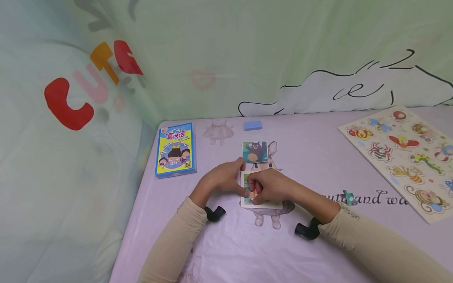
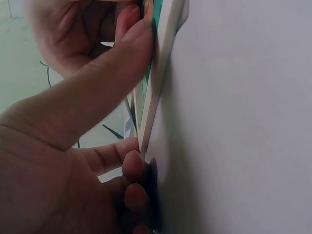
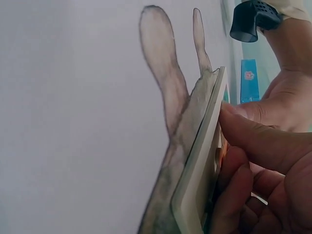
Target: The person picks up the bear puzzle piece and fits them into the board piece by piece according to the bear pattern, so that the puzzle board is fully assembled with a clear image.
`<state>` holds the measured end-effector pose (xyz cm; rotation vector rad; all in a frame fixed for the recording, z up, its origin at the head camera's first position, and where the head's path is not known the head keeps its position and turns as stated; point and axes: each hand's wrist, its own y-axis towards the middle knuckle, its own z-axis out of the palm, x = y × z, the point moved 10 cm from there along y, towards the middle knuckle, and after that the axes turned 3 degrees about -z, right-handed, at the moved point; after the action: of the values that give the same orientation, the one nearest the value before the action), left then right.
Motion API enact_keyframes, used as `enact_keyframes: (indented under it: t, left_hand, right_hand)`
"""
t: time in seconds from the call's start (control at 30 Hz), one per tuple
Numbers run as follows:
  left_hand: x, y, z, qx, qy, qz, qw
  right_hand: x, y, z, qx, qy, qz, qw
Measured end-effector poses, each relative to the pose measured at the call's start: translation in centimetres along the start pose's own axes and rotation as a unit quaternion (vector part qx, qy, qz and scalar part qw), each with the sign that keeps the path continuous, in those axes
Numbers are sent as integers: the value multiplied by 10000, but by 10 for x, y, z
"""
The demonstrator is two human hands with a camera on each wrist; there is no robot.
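A small jigsaw board [image 1: 272, 205] with a pale wooden frame lies on the tablecloth, with green and orange pieces at its left side. My left hand [image 1: 226, 177] grips its left edge, thumb laid over the face and fingertips at the far corner. Over the board, my right hand [image 1: 270, 184] has thumb and fingers pinched together on an orange puzzle piece [image 1: 253, 194], mostly covered by the fingers. Just beyond the board is a picture card [image 1: 255, 152] of a dark bear. In the right wrist view, the board's edge [image 3: 197, 161] runs beside the curled fingers.
A blue and yellow card box [image 1: 175, 151] lies to the left. At the back is a small blue block [image 1: 253, 125]. A large wooden insect puzzle [image 1: 400, 157] occupies the right, with a loose teal puzzle piece [image 1: 349, 197] nearer me. Curtain-like cloth hangs behind and left.
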<state>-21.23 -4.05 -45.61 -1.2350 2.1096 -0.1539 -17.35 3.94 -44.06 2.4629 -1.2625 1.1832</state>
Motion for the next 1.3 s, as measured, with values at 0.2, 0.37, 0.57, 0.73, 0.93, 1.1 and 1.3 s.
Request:
enact_keyframes:
  t: [0.2, 0.37, 0.57, 0.73, 0.93, 1.1, 1.3]
  left_hand:
    - [-1, 0, 0, -19, 75, -20, 10000]
    - [-1, 0, 0, -33, 131, -126, 9998]
    - [-1, 1, 0, -33, 192, -234, 9995]
    - [0, 1, 1, -39, 205, -316, 9993]
    - [1, 1, 2, -87, 232, -378, 9990]
    - [1, 1, 2, -93, 212, -393, 9990]
    - [2, 1, 3, -107, 210, -399, 9989]
  right_hand:
    - [1, -1, 0, -39, -12, -6, 10000]
    - [2, -4, -1, -15, 63, -177, 9998]
    - [-1, -16, -9, -15, 367, -315, 9988]
    - [0, -36, -32, -319, 553, -221, 9977]
    - [-6, -71, -63, -702, 397, 15, 9967]
    - [-20, -100, -81, -1035, 181, 149, 9944]
    - [-45, -128, -91, -1221, -145, 268, 9920]
